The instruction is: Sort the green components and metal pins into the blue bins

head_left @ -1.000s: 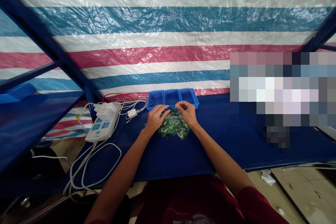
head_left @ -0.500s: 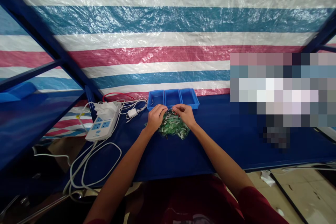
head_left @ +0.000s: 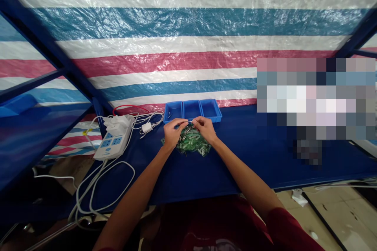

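A heap of small green parts with metal pins [head_left: 191, 144] lies on the blue table [head_left: 235, 157] in front of me. My left hand [head_left: 173, 131] and my right hand [head_left: 205, 128] hover over the heap's far edge, fingertips pinched toward each other on one small thin piece between them. Just behind the hands stand three small blue trays [head_left: 192, 110] in a row; the left one holds a few tiny pieces.
A white power strip [head_left: 113, 141] with plugged adapters and white cables [head_left: 100, 188] lies at the table's left end. A striped tarp [head_left: 188, 39] hangs behind. A blurred patch covers the right side. Blue frame bars [head_left: 59, 55] stand at left.
Both hands have drawn closer together over the heap, fingertips now meeting on a small piece. The view has shifted slightly.
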{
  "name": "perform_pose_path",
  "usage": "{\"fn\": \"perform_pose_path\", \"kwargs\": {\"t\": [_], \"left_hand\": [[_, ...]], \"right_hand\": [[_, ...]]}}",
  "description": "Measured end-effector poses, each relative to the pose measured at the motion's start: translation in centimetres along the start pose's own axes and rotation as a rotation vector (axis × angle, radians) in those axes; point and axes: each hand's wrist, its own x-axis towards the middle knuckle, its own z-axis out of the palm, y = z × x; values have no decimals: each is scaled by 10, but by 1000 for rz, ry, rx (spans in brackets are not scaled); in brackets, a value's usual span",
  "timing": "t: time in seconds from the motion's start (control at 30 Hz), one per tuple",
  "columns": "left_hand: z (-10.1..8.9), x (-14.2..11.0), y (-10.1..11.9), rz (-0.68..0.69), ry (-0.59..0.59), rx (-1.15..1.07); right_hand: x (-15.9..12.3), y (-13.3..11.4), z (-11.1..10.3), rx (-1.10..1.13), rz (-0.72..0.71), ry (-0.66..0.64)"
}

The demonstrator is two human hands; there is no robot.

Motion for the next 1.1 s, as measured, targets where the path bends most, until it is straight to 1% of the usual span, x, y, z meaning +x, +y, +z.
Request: {"fn": "perform_pose_path", "kwargs": {"t": [0.17,0.27,0.33,0.47,0.57,0.63,0.7,0.83,0.97,1.1], "left_hand": [[4,-2,-3,-95,25,-166],[4,-3,-1,-115,-19,-157],[2,-3,0,-77,-50,-63],[-2,-2,0,80,-49,111],[-3,-1,-1,179,-46,136],[-3,0,-2,210,-44,119],[-3,-1,-3,211,-39,110],[-1,-2,-8,169,-45,132],[-1,-3,-11,153,-90,148],[-1,-3,-11,154,-83,143]], "right_hand": [[0,1,-1,-95,-13,66],[1,3,-3,-105,6,102],[2,5,-5,-110,15,120],[2,4,-6,-130,17,136],[1,1,-6,-145,9,139],[1,-1,-6,-150,6,136],[0,-2,-6,-148,9,131],[-1,-3,-5,-147,21,102],[-2,-4,-4,-152,-20,67],[-1,-1,-4,-172,-40,22]]}}
